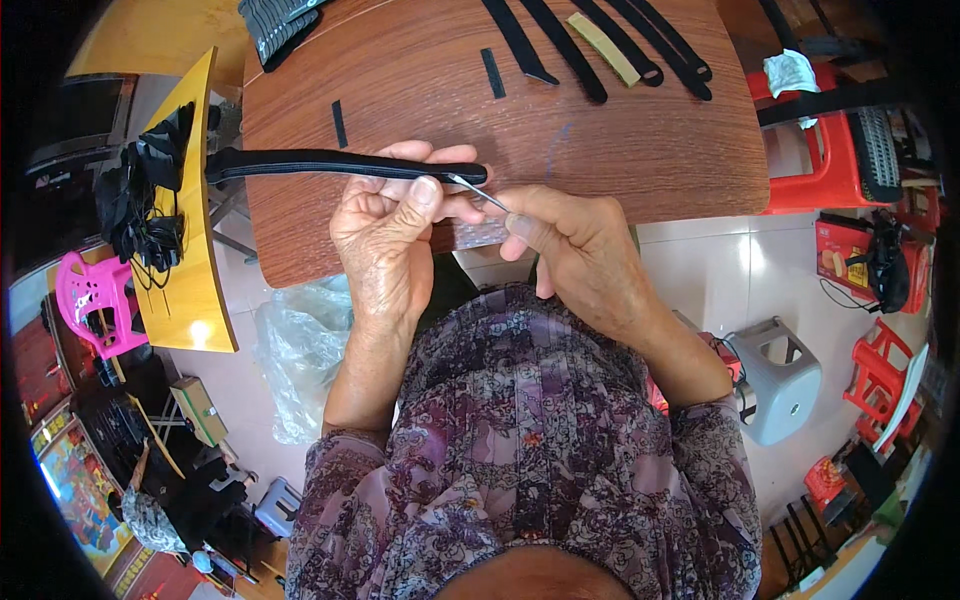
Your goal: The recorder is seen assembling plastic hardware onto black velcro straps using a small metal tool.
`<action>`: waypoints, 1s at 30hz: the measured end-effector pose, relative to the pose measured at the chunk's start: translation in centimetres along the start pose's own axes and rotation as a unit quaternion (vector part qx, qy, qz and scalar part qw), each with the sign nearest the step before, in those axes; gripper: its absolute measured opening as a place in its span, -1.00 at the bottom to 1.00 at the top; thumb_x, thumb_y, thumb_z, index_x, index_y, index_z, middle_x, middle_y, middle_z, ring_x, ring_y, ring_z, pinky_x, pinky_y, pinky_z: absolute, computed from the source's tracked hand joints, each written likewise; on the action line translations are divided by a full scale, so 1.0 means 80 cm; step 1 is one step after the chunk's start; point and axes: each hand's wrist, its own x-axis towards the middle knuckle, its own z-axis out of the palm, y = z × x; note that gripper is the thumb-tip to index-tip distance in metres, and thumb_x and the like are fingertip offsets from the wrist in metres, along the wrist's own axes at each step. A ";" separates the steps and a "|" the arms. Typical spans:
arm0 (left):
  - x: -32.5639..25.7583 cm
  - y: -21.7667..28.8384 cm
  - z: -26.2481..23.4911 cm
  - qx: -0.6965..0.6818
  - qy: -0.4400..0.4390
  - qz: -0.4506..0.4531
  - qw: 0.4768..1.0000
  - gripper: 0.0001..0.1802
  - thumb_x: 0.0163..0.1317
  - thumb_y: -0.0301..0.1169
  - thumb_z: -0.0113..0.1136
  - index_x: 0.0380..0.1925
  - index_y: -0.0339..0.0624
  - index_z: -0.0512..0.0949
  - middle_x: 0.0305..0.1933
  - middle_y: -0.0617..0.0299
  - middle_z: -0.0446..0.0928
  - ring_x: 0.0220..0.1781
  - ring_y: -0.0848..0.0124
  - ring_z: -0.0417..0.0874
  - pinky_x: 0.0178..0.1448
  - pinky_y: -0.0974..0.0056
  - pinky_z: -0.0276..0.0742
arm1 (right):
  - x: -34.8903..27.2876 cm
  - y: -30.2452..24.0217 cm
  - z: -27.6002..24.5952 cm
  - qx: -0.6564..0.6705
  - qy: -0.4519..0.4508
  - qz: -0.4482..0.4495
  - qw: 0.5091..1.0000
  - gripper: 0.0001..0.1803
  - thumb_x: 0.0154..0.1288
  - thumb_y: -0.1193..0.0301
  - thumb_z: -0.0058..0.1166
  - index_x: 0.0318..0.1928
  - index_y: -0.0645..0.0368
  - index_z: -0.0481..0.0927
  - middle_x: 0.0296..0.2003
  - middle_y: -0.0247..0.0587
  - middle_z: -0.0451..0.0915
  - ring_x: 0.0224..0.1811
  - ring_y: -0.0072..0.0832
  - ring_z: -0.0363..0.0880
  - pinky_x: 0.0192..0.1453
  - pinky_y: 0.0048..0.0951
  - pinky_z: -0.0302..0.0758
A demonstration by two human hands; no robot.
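A long black fabric strap [300, 163] with a stitched edge stretches left from my left hand [390, 225]. My left thumb and fingers pinch it near its rounded right end, above the table's near edge. Between the thumb and fingers of my right hand [575, 240] is a slim pointed metal tool [480, 192]. Its tip touches the strap close to that end, just right of my left thumb. My right fingers cover the rest of the tool, so its exact kind cannot be made out.
On the brown wooden table [650, 150] lie two short black strips [492, 73], several black straps [565, 50] and a tan strip [604, 48]. A grey bundle [280, 25] sits at the far left corner. A yellow table [200, 250], plastic bag [305, 360] and grey stool [785, 385] stand around.
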 end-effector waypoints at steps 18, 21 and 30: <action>0.009 -0.002 -0.004 0.003 0.005 0.026 1.000 -0.76 0.16 -0.61 0.07 -0.14 -0.40 0.39 -0.18 -0.28 0.51 -0.28 0.18 0.63 -0.36 0.24 0.64 | -0.004 0.004 0.007 0.017 0.058 -0.099 0.993 -0.69 0.29 0.61 -0.14 0.01 0.21 0.51 -0.46 -0.23 0.54 -0.58 -0.66 0.43 -0.54 -0.67 0.37; 0.009 -0.002 -0.006 -0.008 -0.007 0.008 1.000 -0.76 0.17 -0.60 0.06 -0.14 -0.40 0.39 -0.18 -0.29 0.51 -0.29 0.17 0.62 -0.37 0.25 0.63 | 0.003 0.003 0.002 -0.021 0.071 -0.131 0.989 -0.72 0.28 0.61 -0.13 -0.02 0.25 0.52 -0.49 -0.25 0.54 -0.59 -0.67 0.42 -0.54 -0.67 0.37; 0.008 -0.003 0.000 0.031 0.037 0.018 0.999 -0.76 0.17 -0.61 0.05 -0.13 -0.39 0.38 -0.19 -0.26 0.52 -0.32 0.22 0.63 -0.36 0.29 0.61 | 0.001 0.002 0.009 -0.014 0.017 -0.003 1.000 -0.68 0.29 0.56 -0.10 0.06 0.24 0.44 -0.57 -0.28 0.52 -0.65 -0.72 0.39 -0.60 -0.68 0.33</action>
